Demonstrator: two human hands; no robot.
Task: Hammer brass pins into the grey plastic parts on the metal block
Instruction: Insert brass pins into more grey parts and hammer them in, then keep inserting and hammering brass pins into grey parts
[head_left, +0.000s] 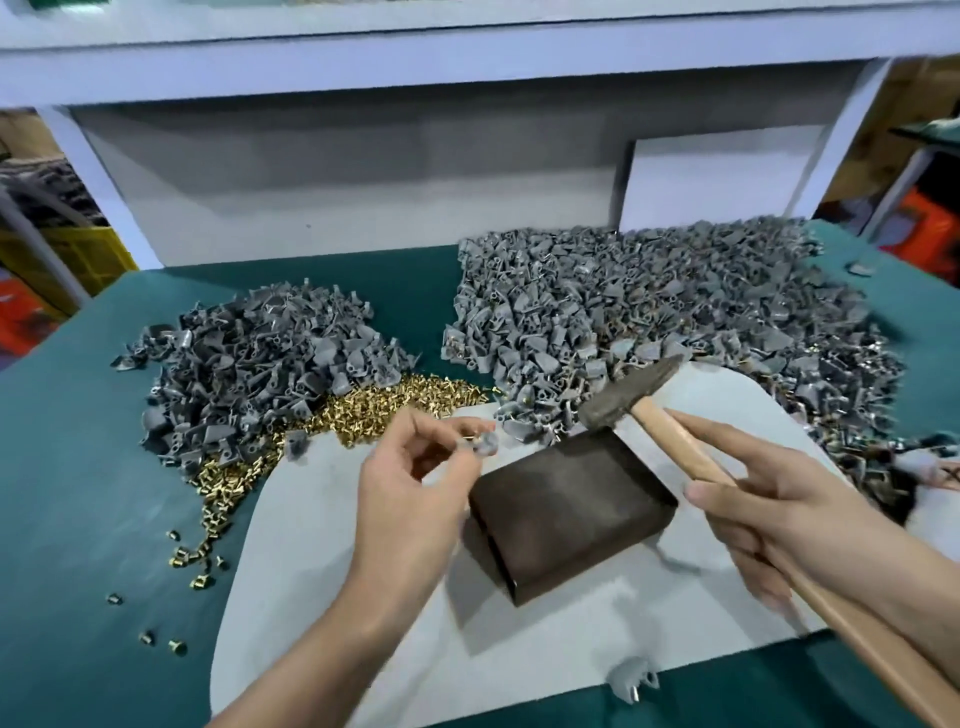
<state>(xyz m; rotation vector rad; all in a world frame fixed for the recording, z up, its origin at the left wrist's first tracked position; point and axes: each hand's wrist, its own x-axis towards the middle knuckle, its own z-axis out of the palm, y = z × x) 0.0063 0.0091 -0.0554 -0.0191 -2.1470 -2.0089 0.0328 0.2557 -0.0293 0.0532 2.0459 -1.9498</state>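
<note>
Your left hand (415, 483) pinches a grey part (480, 444) at ten o'clock of the metal block (571, 512), while your right hand (769, 525) grips the hammer (670, 441).

A white shelf frame (415, 57) and grey back panel (363, 171) rise behind the teal bench (78, 467), orange crates (930, 228) alongside.

The left hand (415, 483) pinches a small grey part (480, 444) – blurred – at ten o'clock of the metal block (566, 509). The right hand (769, 514) grips the hammer (631, 387) by its wooden handle, head above the block's twelve-o'clock edge. Brass pins (363, 410) lie farther out at ten o'clock – a heap of grey parts (260, 358) at eleven, a larger heap (649, 312) at one.
</note>
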